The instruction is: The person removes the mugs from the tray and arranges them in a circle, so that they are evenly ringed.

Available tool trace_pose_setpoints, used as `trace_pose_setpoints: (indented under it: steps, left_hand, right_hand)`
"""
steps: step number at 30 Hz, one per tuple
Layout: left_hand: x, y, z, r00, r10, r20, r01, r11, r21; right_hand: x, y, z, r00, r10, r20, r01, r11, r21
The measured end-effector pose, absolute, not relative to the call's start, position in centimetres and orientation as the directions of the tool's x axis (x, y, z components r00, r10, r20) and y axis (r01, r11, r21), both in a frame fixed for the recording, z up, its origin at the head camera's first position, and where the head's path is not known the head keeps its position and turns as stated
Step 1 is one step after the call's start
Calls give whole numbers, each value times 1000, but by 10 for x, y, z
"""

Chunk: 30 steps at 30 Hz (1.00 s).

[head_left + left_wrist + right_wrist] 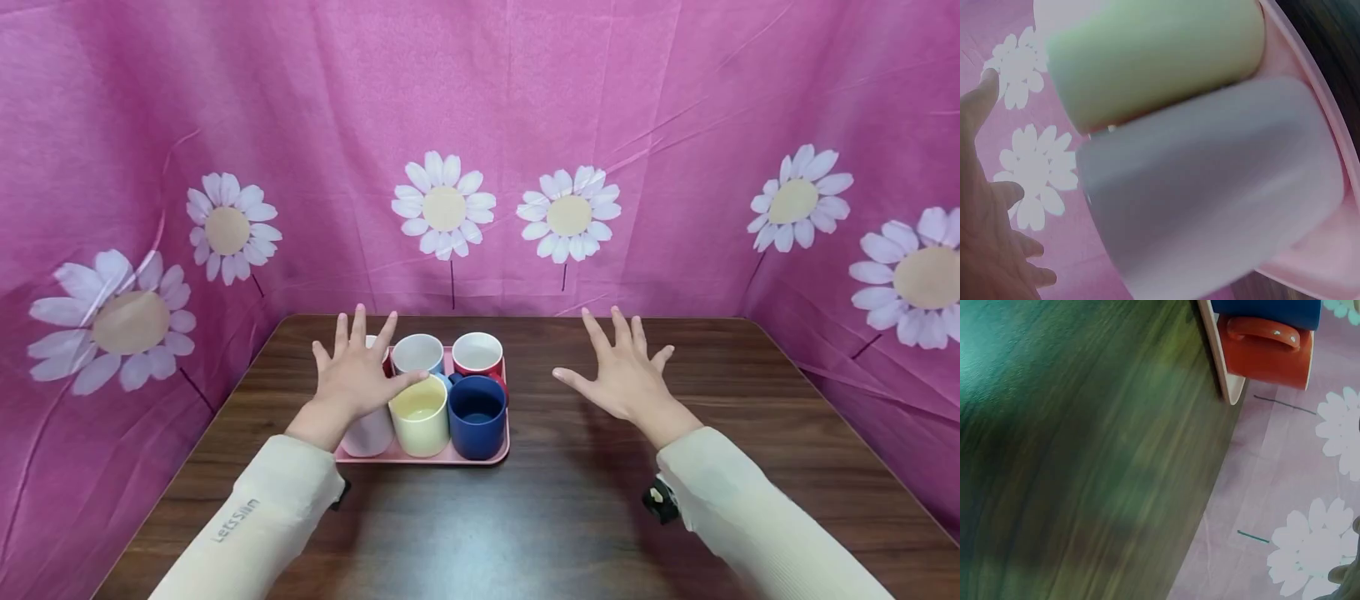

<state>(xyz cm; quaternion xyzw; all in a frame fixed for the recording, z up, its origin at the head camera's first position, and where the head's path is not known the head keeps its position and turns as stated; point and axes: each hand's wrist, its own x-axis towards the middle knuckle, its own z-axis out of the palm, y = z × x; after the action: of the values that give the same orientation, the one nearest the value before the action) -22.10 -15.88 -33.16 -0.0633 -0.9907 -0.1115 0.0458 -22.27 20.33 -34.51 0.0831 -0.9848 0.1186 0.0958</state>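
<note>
Neither hand holds anything: the left hand (351,379) spreads its fingers over the left part of the tray (433,459), and the right hand (622,379) spreads its own above the counter (570,500), right of centre in the head view. The left thumb seems to overlap the pale yellow mug (420,427), but the left wrist view shows no finger on it.

The tray sits left of centre. Its near row runs pale pink mug (369,435), pale yellow mug, navy mug (477,427); behind are a mostly hidden dark red mug (387,363), a light blue mug (417,355) and a bright red mug (477,354).

With the mugs packed so closely, any grip would best come from above or by a handle, lifting straight up to spare the neighbours. The bright red mug's handle (1264,329), facing the tray's right side, suits the right hand. The left hand would do well to stay clear of the rims.
</note>
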Motion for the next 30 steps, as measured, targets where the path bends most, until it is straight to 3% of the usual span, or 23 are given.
trace_pose_setpoints:
  steps: [30]
  left_hand:
    - [-216, -240, -325, -983, 119, 137, 150, 957, 247]
  right_hand:
    - [-219, 147, -341, -927, -279, 249, -350, 881, -317]
